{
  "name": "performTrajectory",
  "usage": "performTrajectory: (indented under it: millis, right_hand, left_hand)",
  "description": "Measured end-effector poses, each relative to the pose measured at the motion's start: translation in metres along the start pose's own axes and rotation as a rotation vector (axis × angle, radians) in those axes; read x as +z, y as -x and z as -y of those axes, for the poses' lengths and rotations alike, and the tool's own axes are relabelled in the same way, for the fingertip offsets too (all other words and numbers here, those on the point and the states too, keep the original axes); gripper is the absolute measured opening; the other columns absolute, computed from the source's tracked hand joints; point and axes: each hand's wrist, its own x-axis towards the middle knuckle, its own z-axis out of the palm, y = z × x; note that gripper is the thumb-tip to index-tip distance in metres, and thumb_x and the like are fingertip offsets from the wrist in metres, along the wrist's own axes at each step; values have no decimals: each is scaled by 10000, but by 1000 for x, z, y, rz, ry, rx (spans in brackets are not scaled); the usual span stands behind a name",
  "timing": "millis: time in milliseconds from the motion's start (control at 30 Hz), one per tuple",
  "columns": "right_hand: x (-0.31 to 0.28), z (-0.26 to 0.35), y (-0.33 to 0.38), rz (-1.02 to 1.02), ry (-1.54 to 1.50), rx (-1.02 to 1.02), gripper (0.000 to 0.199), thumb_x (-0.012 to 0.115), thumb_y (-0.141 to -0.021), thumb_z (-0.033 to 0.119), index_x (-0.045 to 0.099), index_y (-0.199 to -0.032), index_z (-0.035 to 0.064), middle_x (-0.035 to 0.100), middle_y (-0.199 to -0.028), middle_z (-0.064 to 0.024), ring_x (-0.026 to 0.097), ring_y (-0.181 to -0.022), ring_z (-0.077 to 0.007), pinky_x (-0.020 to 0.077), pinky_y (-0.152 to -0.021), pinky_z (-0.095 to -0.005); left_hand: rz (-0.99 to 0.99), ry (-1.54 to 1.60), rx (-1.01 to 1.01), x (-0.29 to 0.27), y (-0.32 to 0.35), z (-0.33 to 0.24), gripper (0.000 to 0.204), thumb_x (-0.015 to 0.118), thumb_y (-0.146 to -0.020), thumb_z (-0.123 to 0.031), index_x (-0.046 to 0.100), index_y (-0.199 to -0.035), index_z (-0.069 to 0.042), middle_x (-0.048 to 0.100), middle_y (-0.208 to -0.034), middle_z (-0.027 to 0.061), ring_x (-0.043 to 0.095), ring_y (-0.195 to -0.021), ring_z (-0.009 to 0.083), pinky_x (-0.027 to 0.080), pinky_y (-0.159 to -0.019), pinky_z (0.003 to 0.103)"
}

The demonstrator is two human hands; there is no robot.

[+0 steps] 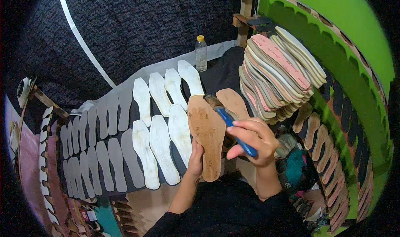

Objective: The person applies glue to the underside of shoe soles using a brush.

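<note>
- Head view: tan insole (207, 133) is gripped from below by the left hand (195, 155), held upright beside the stacked insoles (278, 72).
- Blue-handled brush (233, 126) is clenched in the right hand (254, 141), bristles touching the insole's top.
- Risk judged: glue could be smeared onto fingers if the insole tilts.

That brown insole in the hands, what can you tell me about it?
The insole is a flat, foot-shaped piece that looks like tan fibreboard, its upward face mottled with darker smears. It stands nearly upright, toe end up. The left hand grips it from behind at the lower edge. The brush, a blue-handled one in the right hand, meets its top right edge.
</note>
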Motion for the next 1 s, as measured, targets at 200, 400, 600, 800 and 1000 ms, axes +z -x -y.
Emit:
performTrajectory:
  millis: [200, 400, 600, 800, 1000]
  right_hand:
    - [-3, 15, 11, 248, -116, 64, 465, 720, -546, 346, 638, -874, 27, 599, -851, -112, 618, -727, -259, 501, -623, -309]
    - [-18, 24, 19, 450, -360, 274, 457, 767, -529, 198, 610, -920, 20, 594, -877, -121, 609, -774, -267, 489, -660, -314]
    - [-28, 29, 7, 353, -288, 337, 479, 763, -547, 57, 602, -998, 33, 586, -1008, -130, 589, -908, -274, 481, -724, -316]
    - [-16, 20, 9, 280, -130, 189, 433, 739, -622, 73, 563, -1014, 19, 553, -997, -150, 589, -881, -303, 497, -751, -350]
    - [-14, 29, 22, 386, -166, 134, 363, 699, -658, 104, 565, -979, 0, 559, -976, -149, 591, -846, -294, 494, -733, -345]
  left_hand:
    - [12, 8, 55, -8, 1, 2, 554, 354, -919, -438, 157, -1358, -164, 426, -1231, 110, 532, -998, 236, 491, -771, 366]
    - [-26, 171, -8, -14, -3, 5, 512, 318, -941, -391, 154, -1374, -173, 387, -1291, 90, 448, -1133, 228, 394, -930, 372]
    - [-15, 212, -77, -18, -2, 9, 547, 306, -928, -437, 113, -1375, -188, 452, -1194, 97, 568, -883, 209, 521, -660, 329]
    - [17, 13, 11, 0, 1, 0, 650, 398, -884, -488, 110, -1377, -178, 432, -1221, 98, 546, -956, 208, 513, -707, 331]
    - [-11, 112, -42, -15, 2, 9, 600, 375, -909, -448, 124, -1380, -176, 402, -1264, 90, 489, -1069, 213, 461, -832, 352]
